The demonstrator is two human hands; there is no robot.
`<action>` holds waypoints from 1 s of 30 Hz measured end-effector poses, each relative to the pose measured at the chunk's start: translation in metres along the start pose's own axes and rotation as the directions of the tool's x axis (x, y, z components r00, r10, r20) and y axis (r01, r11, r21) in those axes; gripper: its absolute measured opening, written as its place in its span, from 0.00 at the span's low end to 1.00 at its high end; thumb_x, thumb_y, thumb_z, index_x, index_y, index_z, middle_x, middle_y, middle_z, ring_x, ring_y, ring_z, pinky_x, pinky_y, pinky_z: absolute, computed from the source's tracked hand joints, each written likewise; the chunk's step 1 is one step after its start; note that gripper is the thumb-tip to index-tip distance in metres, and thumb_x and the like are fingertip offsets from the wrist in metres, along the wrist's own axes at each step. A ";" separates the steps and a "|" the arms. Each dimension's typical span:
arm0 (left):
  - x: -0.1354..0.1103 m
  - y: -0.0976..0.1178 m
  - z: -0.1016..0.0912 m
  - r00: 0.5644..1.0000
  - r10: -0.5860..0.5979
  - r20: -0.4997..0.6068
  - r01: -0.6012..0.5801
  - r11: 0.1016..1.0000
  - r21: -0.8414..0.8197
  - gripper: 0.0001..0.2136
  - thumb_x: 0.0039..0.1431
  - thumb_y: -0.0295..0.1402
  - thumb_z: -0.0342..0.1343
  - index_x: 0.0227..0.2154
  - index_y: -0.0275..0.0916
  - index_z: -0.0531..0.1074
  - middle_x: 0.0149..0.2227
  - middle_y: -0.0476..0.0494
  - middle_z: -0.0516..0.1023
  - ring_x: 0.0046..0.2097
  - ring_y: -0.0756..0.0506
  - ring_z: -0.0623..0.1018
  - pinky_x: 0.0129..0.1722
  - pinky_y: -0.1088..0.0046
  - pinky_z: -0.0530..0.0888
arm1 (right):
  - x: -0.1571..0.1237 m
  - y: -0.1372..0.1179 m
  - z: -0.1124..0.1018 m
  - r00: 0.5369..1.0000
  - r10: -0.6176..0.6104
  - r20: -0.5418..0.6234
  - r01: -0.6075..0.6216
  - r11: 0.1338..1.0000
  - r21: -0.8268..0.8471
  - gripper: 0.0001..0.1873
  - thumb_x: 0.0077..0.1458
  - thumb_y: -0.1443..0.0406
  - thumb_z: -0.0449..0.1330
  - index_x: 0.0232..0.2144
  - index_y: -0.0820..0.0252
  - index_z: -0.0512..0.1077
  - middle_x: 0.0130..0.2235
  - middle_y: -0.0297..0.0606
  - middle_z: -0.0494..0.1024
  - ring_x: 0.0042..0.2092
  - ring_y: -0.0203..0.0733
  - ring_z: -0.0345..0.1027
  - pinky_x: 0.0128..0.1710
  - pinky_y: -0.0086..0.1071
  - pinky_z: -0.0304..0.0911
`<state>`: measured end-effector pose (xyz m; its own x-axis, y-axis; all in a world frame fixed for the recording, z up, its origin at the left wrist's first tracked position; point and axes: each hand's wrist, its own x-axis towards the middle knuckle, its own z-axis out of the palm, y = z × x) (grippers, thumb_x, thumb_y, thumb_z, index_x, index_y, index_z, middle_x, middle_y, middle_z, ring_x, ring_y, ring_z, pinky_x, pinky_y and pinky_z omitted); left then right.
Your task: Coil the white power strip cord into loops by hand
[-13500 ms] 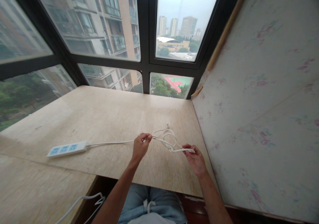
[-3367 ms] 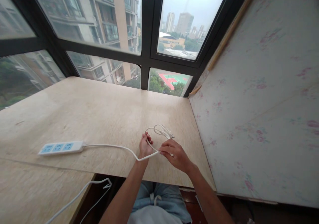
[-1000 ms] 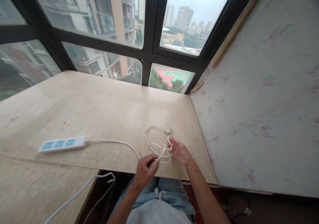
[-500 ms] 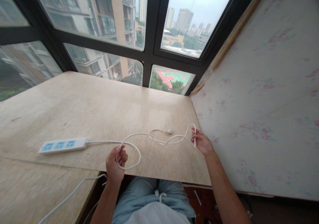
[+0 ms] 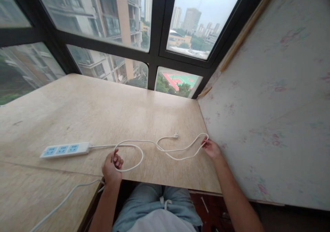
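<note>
"Across the sill (image 5: 116,111), where was the cord (image 5: 177,159)?"
"Right of the strip (image 5: 65,149). My left hand (image 5: 112,166) and right hand (image 5: 211,148) gripped it, well apart: light, springy, I judged, best held so."

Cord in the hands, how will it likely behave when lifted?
The cord is probably floppy, since it curves in loose loops. It looks thin, so likely light. Pulling hard might drag the strip, attached at one end.

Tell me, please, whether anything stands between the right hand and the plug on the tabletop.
Only the white cord does: a strand of the loop held in the right hand crosses between that hand and the plug; nothing else visible stands there.
</note>
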<state>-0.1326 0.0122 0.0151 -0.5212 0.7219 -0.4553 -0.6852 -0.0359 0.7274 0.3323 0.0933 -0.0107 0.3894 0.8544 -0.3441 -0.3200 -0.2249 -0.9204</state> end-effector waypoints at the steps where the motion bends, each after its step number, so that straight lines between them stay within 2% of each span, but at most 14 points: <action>1: 0.002 -0.003 -0.001 1.000 0.007 0.008 -0.008 0.997 0.073 0.12 0.42 0.36 0.60 0.29 0.34 0.72 0.15 0.61 0.57 0.15 0.58 0.55 0.13 0.82 0.52 | -0.001 0.003 0.001 1.000 0.000 -0.012 0.000 1.000 -0.030 0.10 0.36 0.73 0.63 0.23 0.58 0.69 0.23 0.32 0.73 0.26 0.37 0.68 0.26 0.32 0.67; 5: 0.013 -0.013 -0.014 0.997 0.078 0.027 -0.082 0.902 0.424 0.16 0.42 0.41 0.59 0.32 0.34 0.73 0.18 0.56 0.64 0.17 0.55 0.61 0.15 0.80 0.56 | -0.004 0.012 0.004 0.996 -0.054 -0.071 0.041 0.984 -0.173 0.13 0.33 0.72 0.65 0.25 0.58 0.69 0.28 0.36 0.75 0.31 0.41 0.70 0.28 0.32 0.67; 7: 0.019 -0.015 -0.024 0.982 0.183 0.046 -0.174 0.785 0.594 0.16 0.45 0.41 0.56 0.34 0.35 0.73 0.23 0.51 0.70 0.21 0.51 0.68 0.19 0.77 0.64 | -0.008 0.011 0.006 0.985 -0.122 -0.118 0.090 0.964 -0.250 0.17 0.32 0.72 0.66 0.29 0.56 0.69 0.32 0.37 0.75 0.37 0.44 0.71 0.33 0.33 0.68; 9: 0.022 -0.015 -0.030 0.941 0.318 0.115 -0.295 0.603 0.741 0.15 0.47 0.35 0.53 0.38 0.37 0.73 0.33 0.43 0.76 0.33 0.44 0.76 0.32 0.68 0.74 | -0.017 0.007 0.012 0.966 -0.201 -0.164 0.142 0.938 -0.318 0.24 0.31 0.72 0.67 0.35 0.55 0.69 0.40 0.39 0.75 0.46 0.48 0.68 0.43 0.37 0.67; 11: 0.020 -0.014 -0.031 0.857 0.448 0.255 -0.438 0.373 0.818 0.19 0.47 0.28 0.51 0.44 0.36 0.72 0.44 0.36 0.76 0.48 0.38 0.75 0.49 0.57 0.72 | -0.035 0.003 0.024 0.929 -0.336 -0.154 0.244 0.872 -0.425 0.28 0.33 0.71 0.66 0.42 0.56 0.69 0.49 0.42 0.71 0.54 0.51 0.62 0.53 0.42 0.61; 12: 0.017 -0.014 -0.029 0.798 0.497 0.341 -0.513 0.261 0.818 0.22 0.46 0.26 0.49 0.47 0.36 0.71 0.48 0.34 0.74 0.54 0.36 0.71 0.54 0.54 0.68 | -0.047 0.001 0.032 0.890 -0.446 -0.092 0.338 0.783 -0.521 0.29 0.37 0.69 0.65 0.46 0.58 0.68 0.52 0.44 0.69 0.56 0.52 0.60 0.57 0.44 0.57; 14: 0.005 -0.014 -0.017 0.668 0.553 0.498 -0.643 0.092 0.760 0.26 0.46 0.23 0.48 0.52 0.34 0.68 0.54 0.32 0.69 0.60 0.34 0.65 0.60 0.51 0.61 | -0.077 0.002 0.051 0.791 -0.596 0.136 0.534 0.565 -0.629 0.26 0.45 0.68 0.61 0.49 0.58 0.68 0.54 0.46 0.68 0.57 0.52 0.59 0.59 0.47 0.54; 16: -0.010 -0.019 0.001 0.569 0.565 0.598 -0.727 0.005 0.686 0.28 0.47 0.21 0.47 0.54 0.36 0.66 0.58 0.33 0.66 0.63 0.35 0.61 0.62 0.51 0.59 | -0.109 0.008 0.072 0.734 -0.545 0.406 0.661 0.434 -0.612 0.17 0.52 0.67 0.57 0.46 0.55 0.72 0.49 0.43 0.72 0.54 0.49 0.63 0.58 0.46 0.56; 19: -0.029 -0.033 0.032 0.469 0.432 0.770 -0.840 -0.052 0.541 0.26 0.52 0.21 0.46 0.56 0.37 0.65 0.58 0.35 0.66 0.63 0.38 0.62 0.61 0.56 0.62 | -0.143 0.029 0.097 0.685 -0.261 0.681 0.721 0.382 -0.578 0.13 0.55 0.64 0.57 0.43 0.53 0.74 0.41 0.41 0.77 0.44 0.47 0.70 0.48 0.41 0.64; 21: -0.034 -0.047 0.050 0.398 0.266 0.878 -0.900 -0.069 0.430 0.23 0.55 0.22 0.46 0.55 0.36 0.66 0.57 0.35 0.68 0.62 0.39 0.64 0.60 0.58 0.63 | -0.155 0.046 0.106 0.670 -0.105 0.735 0.727 0.294 -0.621 0.17 0.52 0.64 0.62 0.46 0.54 0.74 0.41 0.42 0.79 0.43 0.50 0.72 0.45 0.41 0.65; 23: -0.031 -0.062 0.063 0.353 0.060 0.934 -0.924 -0.134 0.358 0.21 0.56 0.24 0.48 0.53 0.38 0.68 0.55 0.36 0.70 0.61 0.38 0.64 0.60 0.56 0.62 | -0.159 0.058 0.111 0.687 0.008 0.726 0.715 0.171 -0.678 0.20 0.49 0.64 0.64 0.47 0.54 0.74 0.43 0.43 0.80 0.44 0.51 0.73 0.44 0.39 0.64; 26: -0.019 -0.077 0.073 0.347 -0.220 0.912 -0.923 -0.252 0.291 0.17 0.56 0.24 0.51 0.48 0.40 0.73 0.52 0.36 0.73 0.59 0.37 0.67 0.59 0.52 0.60 | -0.159 0.059 0.111 0.749 0.124 0.651 0.652 0.032 -0.757 0.19 0.53 0.65 0.60 0.49 0.53 0.72 0.42 0.41 0.81 0.43 0.48 0.74 0.42 0.34 0.63; 28: -0.009 -0.081 0.075 0.359 -0.315 0.879 -0.916 -0.302 0.265 0.13 0.57 0.24 0.51 0.43 0.41 0.75 0.49 0.37 0.75 0.55 0.38 0.70 0.57 0.53 0.61 | -0.157 0.051 0.107 0.777 0.160 0.609 0.618 -0.010 -0.786 0.18 0.57 0.65 0.57 0.50 0.53 0.72 0.40 0.39 0.82 0.43 0.46 0.75 0.40 0.32 0.62; 30: -0.001 -0.080 0.075 0.366 -0.342 0.865 -0.910 -0.326 0.256 0.13 0.59 0.23 0.49 0.38 0.41 0.77 0.46 0.38 0.76 0.51 0.40 0.72 0.52 0.57 0.64 | -0.154 0.041 0.100 0.780 0.168 0.603 0.616 -0.035 -0.787 0.15 0.59 0.64 0.54 0.48 0.53 0.73 0.40 0.39 0.81 0.43 0.45 0.75 0.41 0.31 0.61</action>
<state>-0.0385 0.0661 -0.0039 0.4838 0.8747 0.0283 0.8281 -0.4680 0.3087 0.1724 -0.0008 0.0229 -0.2712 0.9109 -0.3109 0.9306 0.1656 -0.3265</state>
